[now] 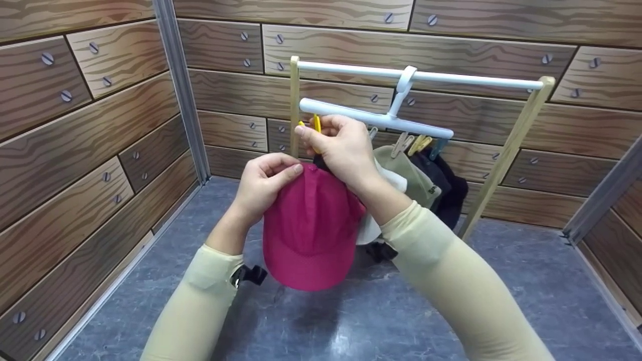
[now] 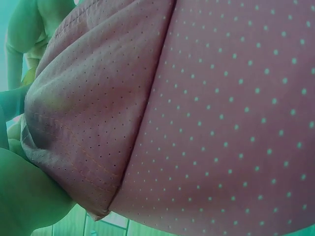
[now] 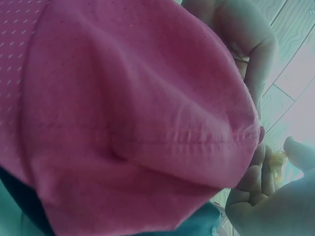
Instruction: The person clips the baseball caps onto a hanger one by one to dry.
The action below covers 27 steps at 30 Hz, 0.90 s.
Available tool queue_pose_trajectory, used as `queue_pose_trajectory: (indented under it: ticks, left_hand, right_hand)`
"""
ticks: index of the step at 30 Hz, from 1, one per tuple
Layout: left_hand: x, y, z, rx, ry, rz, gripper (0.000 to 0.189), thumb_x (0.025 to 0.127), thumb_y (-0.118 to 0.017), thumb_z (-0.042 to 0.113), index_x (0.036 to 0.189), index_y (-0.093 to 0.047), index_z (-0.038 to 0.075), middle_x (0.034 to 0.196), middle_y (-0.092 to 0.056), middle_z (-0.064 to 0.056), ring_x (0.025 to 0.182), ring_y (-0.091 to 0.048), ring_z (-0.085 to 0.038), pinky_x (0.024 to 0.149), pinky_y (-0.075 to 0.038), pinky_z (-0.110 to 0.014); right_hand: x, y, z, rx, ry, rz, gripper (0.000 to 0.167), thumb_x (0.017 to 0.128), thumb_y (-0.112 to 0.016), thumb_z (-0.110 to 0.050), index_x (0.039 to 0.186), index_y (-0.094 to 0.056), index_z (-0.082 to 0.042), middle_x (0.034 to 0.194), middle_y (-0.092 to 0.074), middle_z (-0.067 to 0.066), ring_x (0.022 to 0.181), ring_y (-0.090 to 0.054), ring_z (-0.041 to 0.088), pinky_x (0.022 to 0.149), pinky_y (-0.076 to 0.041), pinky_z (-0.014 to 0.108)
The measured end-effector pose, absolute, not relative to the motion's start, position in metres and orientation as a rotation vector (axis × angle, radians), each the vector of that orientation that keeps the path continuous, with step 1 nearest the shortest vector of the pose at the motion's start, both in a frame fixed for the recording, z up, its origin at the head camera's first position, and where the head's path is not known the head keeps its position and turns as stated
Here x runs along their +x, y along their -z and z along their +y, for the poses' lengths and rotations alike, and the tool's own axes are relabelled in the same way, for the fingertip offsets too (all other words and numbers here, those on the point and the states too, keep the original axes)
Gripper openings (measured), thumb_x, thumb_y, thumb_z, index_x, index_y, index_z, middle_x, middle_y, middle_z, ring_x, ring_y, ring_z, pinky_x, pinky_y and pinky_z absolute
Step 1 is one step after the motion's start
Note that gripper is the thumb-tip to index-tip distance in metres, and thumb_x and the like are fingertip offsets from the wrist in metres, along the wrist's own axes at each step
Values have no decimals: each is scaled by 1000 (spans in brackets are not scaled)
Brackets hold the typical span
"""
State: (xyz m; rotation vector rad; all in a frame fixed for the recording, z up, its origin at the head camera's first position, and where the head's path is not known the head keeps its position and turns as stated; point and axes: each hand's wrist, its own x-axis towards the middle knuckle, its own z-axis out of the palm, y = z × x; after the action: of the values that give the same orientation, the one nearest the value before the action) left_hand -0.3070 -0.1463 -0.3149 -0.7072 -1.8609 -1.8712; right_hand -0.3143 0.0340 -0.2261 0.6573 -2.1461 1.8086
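Observation:
A crimson baseball cap (image 1: 311, 215) hangs brim down in front of the rack. My left hand (image 1: 263, 183) pinches the top of its crown between thumb and fingers. My right hand (image 1: 346, 148) pinches a yellow clothespin (image 1: 317, 131) just above the cap, beneath the left end of a pale blue hanger (image 1: 376, 119). In the right wrist view, the clothespin (image 3: 278, 164) shows between thumb and fingers beside the cap (image 3: 138, 118). The cap (image 2: 98, 93) fills most of the left wrist view, its brim dotted. My right hand hides whether the clothespin touches the hanger.
The hanger hooks over a white rail (image 1: 466, 77) between wooden posts (image 1: 509, 155). Clothespins (image 1: 419, 144) on it hold several caps, including an olive one (image 1: 409, 175) and dark ones (image 1: 451, 195). A grey tabletop (image 1: 401, 311) and wood-patterned walls (image 1: 90, 165) surround the rack.

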Motion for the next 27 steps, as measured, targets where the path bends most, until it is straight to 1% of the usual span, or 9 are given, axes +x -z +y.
queue_pose_trajectory:
  ticks: [4, 7, 9, 11, 14, 19, 23, 27]
  left_hand:
    - [-307, 316, -147, -698, 1866, -1868, 11, 100, -77, 2, 103, -79, -8, 83, -77, 1, 71, -64, -6, 65, -51, -24]
    - [-306, 316, -146, -704, 1872, -1867, 9, 100, -77, 1, 103, -79, -8, 84, -77, 1, 72, -64, -6, 65, -51, -23]
    - [-306, 316, -146, -712, 1881, -1864, 9, 100, -77, 1, 103, -79, -8, 84, -77, 1, 72, -64, -6, 66, -51, -23]
    - [-306, 316, -145, -722, 1887, -1860, 9, 100, -77, 1, 103, -79, -8, 84, -77, 1, 72, -64, -6, 65, -51, -23]
    - [-305, 316, -144, -742, 1889, -1856, 12, 101, -76, 2, 104, -79, -10, 84, -77, 1, 72, -64, -6, 65, -51, -23]
    - [-305, 317, -142, -761, 1886, -1853, 14, 101, -76, 1, 104, -78, -12, 86, -78, 1, 73, -65, -6, 66, -52, -23]
    - [-305, 319, -140, -764, 1888, -1853, 11, 100, -77, 1, 103, -79, -10, 86, -78, 0, 73, -65, -7, 65, -52, -23]
    - [-304, 319, -137, -785, 1887, -1858, 12, 101, -77, 1, 104, -79, -10, 87, -78, -2, 73, -65, -7, 65, -53, -23]
  right_hand:
    - [-312, 231, 39, 711, -1641, -2200, 23, 101, -86, -25, 108, -81, -3, 86, -81, 9, 77, -80, 23, 69, -61, 26]
    - [-308, 234, 42, 758, -1548, -2209, 24, 104, -83, -25, 113, -81, -3, 87, -82, 5, 79, -81, 25, 69, -60, 25]
    - [-305, 236, 45, 780, -1498, -2207, 25, 105, -82, -25, 116, -80, -3, 88, -83, 3, 79, -81, 23, 68, -58, 23]
    - [-303, 238, 48, 793, -1443, -2203, 26, 106, -81, -26, 117, -80, -3, 89, -83, 1, 79, -81, 18, 69, -58, 22]
    - [-300, 240, 52, 801, -1356, -2191, 25, 106, -79, -28, 116, -80, -5, 89, -83, -1, 80, -80, 12, 72, -56, 21]
    - [-298, 243, 61, 833, -1313, -2143, 22, 105, -78, -26, 110, -83, -5, 85, -83, 0, 81, -80, 16, 74, -54, 21]
    - [-298, 246, 69, 834, -1257, -2102, 21, 103, -80, -28, 106, -87, -8, 85, -79, -3, 79, -73, 14, 73, -52, 23]
    - [-298, 249, 78, 830, -1250, -2076, 19, 101, -84, -27, 104, -89, -9, 88, -68, -1, 81, -61, 14, 72, -46, 26]
